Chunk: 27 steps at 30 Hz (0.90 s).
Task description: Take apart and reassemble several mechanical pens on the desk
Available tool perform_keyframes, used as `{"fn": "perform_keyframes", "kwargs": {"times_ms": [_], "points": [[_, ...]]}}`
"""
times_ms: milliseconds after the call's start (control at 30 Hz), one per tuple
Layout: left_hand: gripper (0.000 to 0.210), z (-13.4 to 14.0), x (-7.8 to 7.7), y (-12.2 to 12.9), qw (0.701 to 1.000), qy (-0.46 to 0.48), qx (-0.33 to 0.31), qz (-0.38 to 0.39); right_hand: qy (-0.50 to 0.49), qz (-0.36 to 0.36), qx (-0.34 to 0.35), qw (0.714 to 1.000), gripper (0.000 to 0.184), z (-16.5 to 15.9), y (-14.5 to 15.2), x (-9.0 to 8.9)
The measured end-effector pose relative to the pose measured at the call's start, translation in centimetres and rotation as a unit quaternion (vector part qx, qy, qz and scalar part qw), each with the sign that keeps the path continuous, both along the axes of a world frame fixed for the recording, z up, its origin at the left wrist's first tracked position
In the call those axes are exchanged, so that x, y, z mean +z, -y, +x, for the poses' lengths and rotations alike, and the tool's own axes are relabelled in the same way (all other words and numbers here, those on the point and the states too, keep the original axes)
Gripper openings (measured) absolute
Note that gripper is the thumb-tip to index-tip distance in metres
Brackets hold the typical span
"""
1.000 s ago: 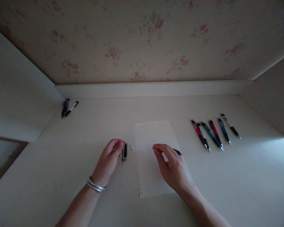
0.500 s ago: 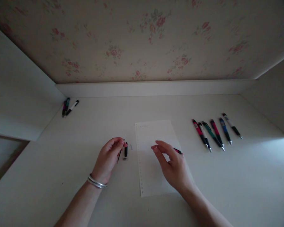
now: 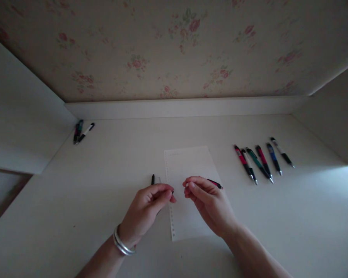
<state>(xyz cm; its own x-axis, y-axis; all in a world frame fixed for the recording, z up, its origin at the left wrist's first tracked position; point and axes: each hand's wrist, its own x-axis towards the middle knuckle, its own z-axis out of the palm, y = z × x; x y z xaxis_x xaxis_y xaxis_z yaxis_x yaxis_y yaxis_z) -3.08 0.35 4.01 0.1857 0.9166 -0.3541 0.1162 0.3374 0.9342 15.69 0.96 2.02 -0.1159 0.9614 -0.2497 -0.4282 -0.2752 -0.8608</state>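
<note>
The left hand, with silver bangles at its wrist, has thumb and fingers pinched together on a thin black rod, mostly hidden by the hand, at the left edge of a white sheet of paper with punched holes. The right hand is over the paper, thumb and fingertips drawn close; a small pale spot shows there, too small to tell whether it is something held. A slim red-and-black pen lies partly hidden behind this hand. Just beyond the left hand are a black pen barrel, partly covered, and a small, thin translucent piece, both left of the paper on the white table. Six red, white, green and blue pens with black grips lie in a row at right.
</note>
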Motion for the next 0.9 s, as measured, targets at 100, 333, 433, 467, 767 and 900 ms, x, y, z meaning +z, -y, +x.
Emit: {"fn": "perform_keyframes", "kwargs": {"times_ms": [100, 333, 433, 467, 767, 900], "points": [[0.026, 0.62, -0.3, 0.47, 0.999, 0.026, -0.024, -0.02, 0.006, -0.014, 0.014, 1.0, 0.013, -0.29, 0.23, 0.08], [0.025, 0.91, -0.74, 0.72, 0.998, 0.04, -0.038, -0.015, -0.013, -0.023, 0.029, 0.999, 0.015, -0.46, 0.42, -0.24], [0.024, 0.9, -0.81, 0.73, 0.999, 0.03, -0.04, -0.017, -0.016, -0.023, 0.02, 0.999, 0.014, -0.37, 0.38, -0.23], [0.024, 0.91, -0.81, 0.71, 0.999, 0.028, -0.039, -0.016, -0.017, -0.023, 0.02, 0.999, 0.013, -0.34, 0.35, -0.19], [0.025, 1.03, -0.54, 0.58, 0.999, 0.02, -0.029, -0.016, -0.018, -0.025, 0.015, 0.999, 0.015, -0.33, 0.2, 0.0], [0.028, 0.98, -0.7, 0.64, 0.999, 0.015, -0.027, -0.022, -0.006, -0.018, 0.02, 1.0, 0.015, -0.36, 0.21, -0.01]]}}
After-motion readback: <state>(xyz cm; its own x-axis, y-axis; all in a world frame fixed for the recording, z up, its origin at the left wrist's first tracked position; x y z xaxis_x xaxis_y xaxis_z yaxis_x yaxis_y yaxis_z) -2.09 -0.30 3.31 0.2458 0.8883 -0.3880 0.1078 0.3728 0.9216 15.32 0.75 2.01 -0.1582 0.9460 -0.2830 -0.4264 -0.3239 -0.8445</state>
